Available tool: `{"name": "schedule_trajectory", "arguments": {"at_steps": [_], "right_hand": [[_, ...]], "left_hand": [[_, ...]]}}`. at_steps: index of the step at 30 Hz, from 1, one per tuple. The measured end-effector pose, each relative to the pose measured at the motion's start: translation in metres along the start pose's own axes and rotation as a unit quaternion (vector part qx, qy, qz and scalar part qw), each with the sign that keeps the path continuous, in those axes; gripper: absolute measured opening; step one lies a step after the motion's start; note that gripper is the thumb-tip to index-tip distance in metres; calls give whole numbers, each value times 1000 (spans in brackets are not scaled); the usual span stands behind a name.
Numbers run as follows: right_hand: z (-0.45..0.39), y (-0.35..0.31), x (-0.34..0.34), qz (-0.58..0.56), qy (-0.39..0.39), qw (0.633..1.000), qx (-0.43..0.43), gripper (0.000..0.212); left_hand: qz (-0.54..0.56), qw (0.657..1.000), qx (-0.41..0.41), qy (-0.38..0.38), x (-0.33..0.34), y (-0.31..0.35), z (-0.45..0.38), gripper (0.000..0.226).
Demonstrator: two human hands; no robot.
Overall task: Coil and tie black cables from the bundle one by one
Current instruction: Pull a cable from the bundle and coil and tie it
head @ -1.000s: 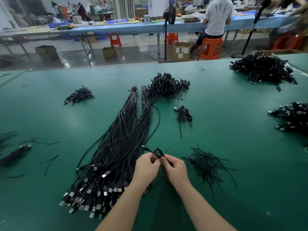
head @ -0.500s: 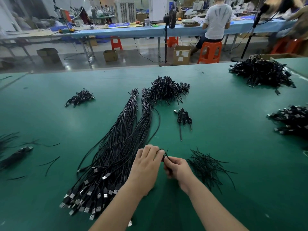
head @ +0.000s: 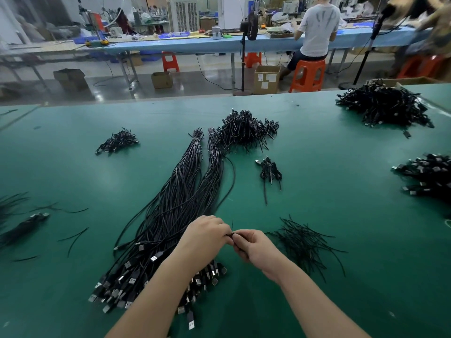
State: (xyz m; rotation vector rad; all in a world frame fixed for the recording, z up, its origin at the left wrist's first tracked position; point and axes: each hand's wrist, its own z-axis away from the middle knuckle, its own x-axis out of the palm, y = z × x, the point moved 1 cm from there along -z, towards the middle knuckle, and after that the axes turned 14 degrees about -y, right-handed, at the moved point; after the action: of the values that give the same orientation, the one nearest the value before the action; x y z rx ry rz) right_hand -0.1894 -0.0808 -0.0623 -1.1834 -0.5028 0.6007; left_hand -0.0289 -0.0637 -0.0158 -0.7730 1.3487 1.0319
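Both hands now meet fingertip to fingertip: left hand (head: 203, 236) & right hand (head: 253, 247) pinch a small coiled cable (head: 230, 235) between them, tie end poking up above fingers. Bundle (head: 170, 215) lies just left, under left wrist. Keep coil pinched tight w/ left, twist tie snug w/ right.

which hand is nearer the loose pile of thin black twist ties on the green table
Right. The right hand sits just beside the loose pile of thin black twist ties; the left hand is farther off, over the long black cable bundle.

Your left hand (head: 203, 236) and right hand (head: 253, 250) meet fingertip to fingertip, fingers curled, pinching a small black piece between them; both forearms reach forward.
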Motion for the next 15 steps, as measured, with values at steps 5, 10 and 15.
{"name": "schedule_trajectory", "arguments": {"at_steps": [5, 10, 15], "right_hand": [[2, -6, 8, 233, 19, 972, -1, 23], [10, -11, 9, 364, 57, 928, -62, 25], [17, -19, 8, 452, 48, 887, -83, 27]], "left_hand": [[62, 996, -66, 12, 1, -1, 1, 30], [223, 966, -122, 31, -5, 0, 6, 13], [330, 933, -146, -13, -11, -9, 6, 15]]}}
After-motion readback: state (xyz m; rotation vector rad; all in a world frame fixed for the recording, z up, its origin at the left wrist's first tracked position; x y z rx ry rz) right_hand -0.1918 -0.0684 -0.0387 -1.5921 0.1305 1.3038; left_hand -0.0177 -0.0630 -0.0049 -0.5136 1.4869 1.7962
